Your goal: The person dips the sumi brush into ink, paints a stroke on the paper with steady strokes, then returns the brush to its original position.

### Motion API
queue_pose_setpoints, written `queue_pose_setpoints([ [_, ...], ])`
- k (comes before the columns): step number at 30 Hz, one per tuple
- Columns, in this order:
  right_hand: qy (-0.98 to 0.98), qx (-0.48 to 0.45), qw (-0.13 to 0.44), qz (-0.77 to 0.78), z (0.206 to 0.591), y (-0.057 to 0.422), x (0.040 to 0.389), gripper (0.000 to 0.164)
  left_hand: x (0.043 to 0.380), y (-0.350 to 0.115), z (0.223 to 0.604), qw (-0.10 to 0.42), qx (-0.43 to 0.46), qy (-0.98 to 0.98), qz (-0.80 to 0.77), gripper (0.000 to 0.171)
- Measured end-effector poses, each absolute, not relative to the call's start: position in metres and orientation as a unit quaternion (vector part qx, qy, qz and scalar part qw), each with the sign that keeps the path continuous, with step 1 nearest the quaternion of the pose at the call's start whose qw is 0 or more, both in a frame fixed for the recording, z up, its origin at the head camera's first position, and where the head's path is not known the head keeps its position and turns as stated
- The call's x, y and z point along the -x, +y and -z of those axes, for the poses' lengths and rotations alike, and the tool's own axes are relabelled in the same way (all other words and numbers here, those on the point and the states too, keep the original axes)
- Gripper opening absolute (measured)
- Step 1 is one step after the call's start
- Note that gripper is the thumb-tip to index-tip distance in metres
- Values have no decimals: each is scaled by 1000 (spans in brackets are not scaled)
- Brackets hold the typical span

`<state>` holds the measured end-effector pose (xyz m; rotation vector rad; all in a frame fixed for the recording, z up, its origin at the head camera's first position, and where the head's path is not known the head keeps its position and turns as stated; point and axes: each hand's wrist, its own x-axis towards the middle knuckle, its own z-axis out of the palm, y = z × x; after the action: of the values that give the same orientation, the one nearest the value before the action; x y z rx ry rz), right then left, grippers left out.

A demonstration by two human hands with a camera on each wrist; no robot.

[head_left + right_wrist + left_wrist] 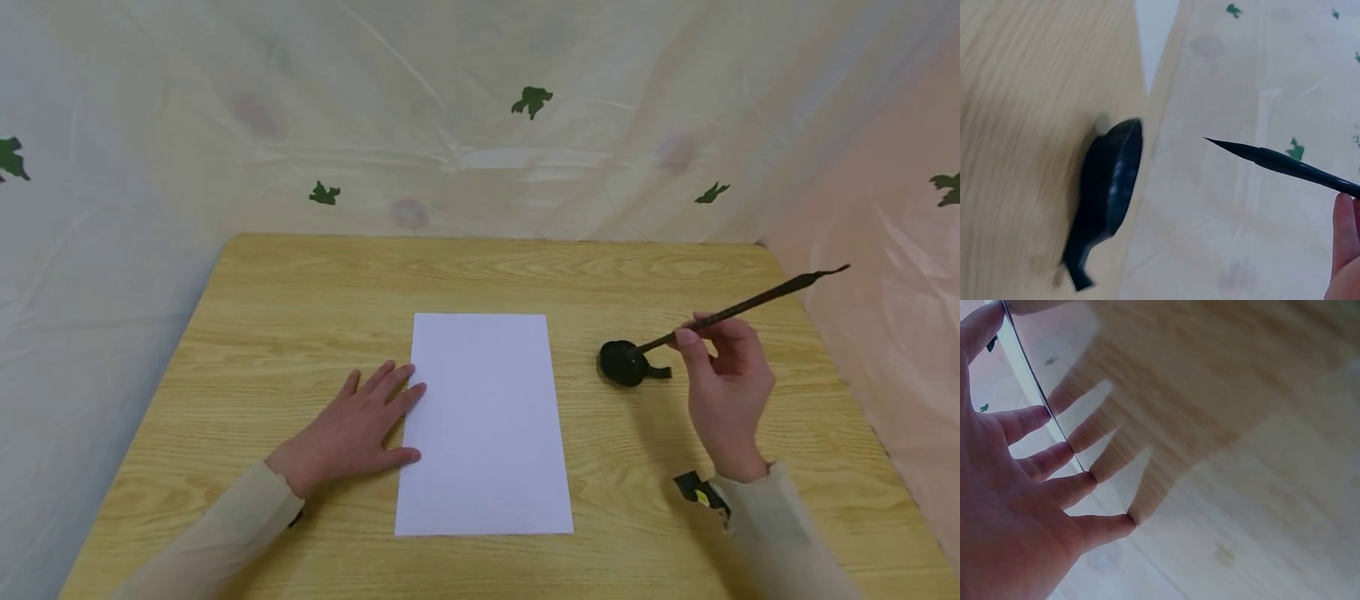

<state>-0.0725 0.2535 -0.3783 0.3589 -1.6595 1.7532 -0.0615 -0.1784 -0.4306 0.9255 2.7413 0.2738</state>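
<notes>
A white sheet of paper (483, 425) lies upright in front of me on the wooden table. My left hand (352, 437) rests flat with fingers spread, its fingertips on the sheet's left edge; the left wrist view shows the palm side of these fingers (1107, 531). In my right hand (731, 383) a dark writing brush (757, 302) is pinched between thumb and fingers, slanting up to the right. Its pointed dark bristles (1232, 147) hang apart from a small black ink dish (624, 363) with a short handle, overlapping the dish in the head view.
The wood-grain table (300, 292) meets a pale hanging sheet (420, 117) with green leaf shapes at the back, and similar sheets rise along both sides. A dark wrist device (701, 493) sits at my right sleeve.
</notes>
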Motion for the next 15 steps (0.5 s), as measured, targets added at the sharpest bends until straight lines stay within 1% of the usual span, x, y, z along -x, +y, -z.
queue_pose_setpoints([
  [9,-597,-196,329,-705,365,217,66,29,62,-178,430,115,-317,937,-98,89],
  [15,-591,-230,311,-708,360,193,63,27,62,-178,430,109,-320,937,-94,88],
])
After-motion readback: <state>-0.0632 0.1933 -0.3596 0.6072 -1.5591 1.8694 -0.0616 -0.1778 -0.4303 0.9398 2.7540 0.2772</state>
